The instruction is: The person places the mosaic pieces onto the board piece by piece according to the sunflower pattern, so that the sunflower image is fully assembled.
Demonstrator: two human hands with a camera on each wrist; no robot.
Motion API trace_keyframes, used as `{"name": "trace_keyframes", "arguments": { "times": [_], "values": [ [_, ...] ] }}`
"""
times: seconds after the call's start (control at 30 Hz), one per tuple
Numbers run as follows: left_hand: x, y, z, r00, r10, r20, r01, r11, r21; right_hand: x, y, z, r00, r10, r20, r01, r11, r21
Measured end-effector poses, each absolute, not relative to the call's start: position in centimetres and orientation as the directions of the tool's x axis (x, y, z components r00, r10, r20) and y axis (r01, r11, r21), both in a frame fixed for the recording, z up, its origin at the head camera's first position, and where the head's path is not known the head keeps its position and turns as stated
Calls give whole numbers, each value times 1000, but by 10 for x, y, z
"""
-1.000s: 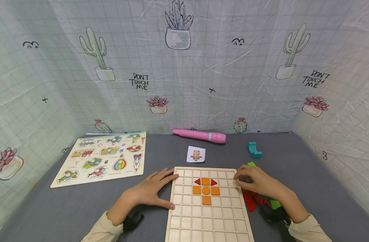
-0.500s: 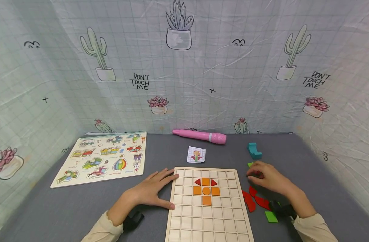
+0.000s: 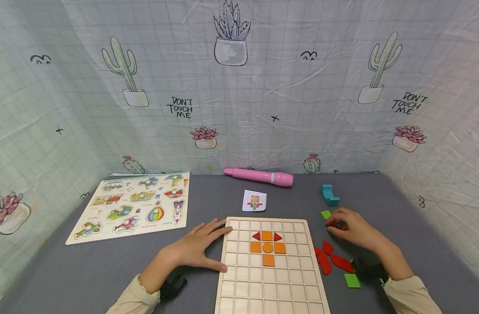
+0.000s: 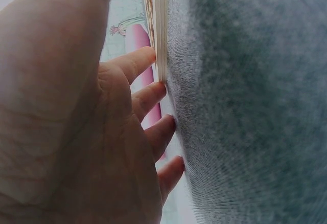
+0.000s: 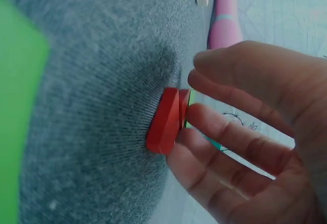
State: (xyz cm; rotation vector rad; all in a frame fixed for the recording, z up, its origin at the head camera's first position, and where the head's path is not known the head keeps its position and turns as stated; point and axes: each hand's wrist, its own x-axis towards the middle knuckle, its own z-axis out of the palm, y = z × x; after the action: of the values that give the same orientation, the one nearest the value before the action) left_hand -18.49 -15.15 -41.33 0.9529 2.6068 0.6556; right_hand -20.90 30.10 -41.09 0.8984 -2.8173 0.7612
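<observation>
The person's left hand (image 3: 200, 244) lies spread at the left edge of a wooden grid board (image 3: 239, 301). Its thumb and index finger touch the rim, and the left wrist view shows fingertips against the board's side. Orange squares (image 3: 267, 236), an orange circle (image 3: 267, 247) and two red triangles (image 3: 256, 236) sit in the board's cells. Right of the board, the right hand (image 3: 353, 229) rests low over the table. In the right wrist view its relaxed fingers touch red pieces (image 5: 164, 124) on the cloth, with the thumb apart from them. A small green piece (image 3: 325, 214) lies by its fingertips.
Loose red pieces (image 3: 323, 261) and a green square (image 3: 352, 281) lie between board and right wrist. Behind are a patterned card (image 3: 254, 200), a pink pen-like toy (image 3: 259, 176) and a teal block (image 3: 329, 195). A picture puzzle board (image 3: 137, 226) stands left.
My right hand has moved right, away from the board's edge, with red pieces shifting at its fingers. Loose red pieces and the green square are now uncovered. The left hand stays put.
</observation>
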Motion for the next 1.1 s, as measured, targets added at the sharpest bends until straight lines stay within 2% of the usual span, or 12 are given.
{"name": "trace_keyframes", "arguments": {
  "times": [0.17,0.6,0.83,1.1],
  "values": [
    [-185,-151,-414,-740,663,-113,527,676,515,-209,300,-412,-799,-562,215,-591,668,-451],
    [-185,-151,-414,-740,664,-106,531,674,514,-208,293,-412,-842,-490,225,-536,710,-458],
    [-184,-151,-412,-743,660,-114,524,679,514,-206,288,-408,-865,-472,170,-492,731,-473],
    [-184,-150,-411,-742,659,-120,520,680,517,-204,281,-402,-840,-515,171,-525,690,-498]
  ]
}}
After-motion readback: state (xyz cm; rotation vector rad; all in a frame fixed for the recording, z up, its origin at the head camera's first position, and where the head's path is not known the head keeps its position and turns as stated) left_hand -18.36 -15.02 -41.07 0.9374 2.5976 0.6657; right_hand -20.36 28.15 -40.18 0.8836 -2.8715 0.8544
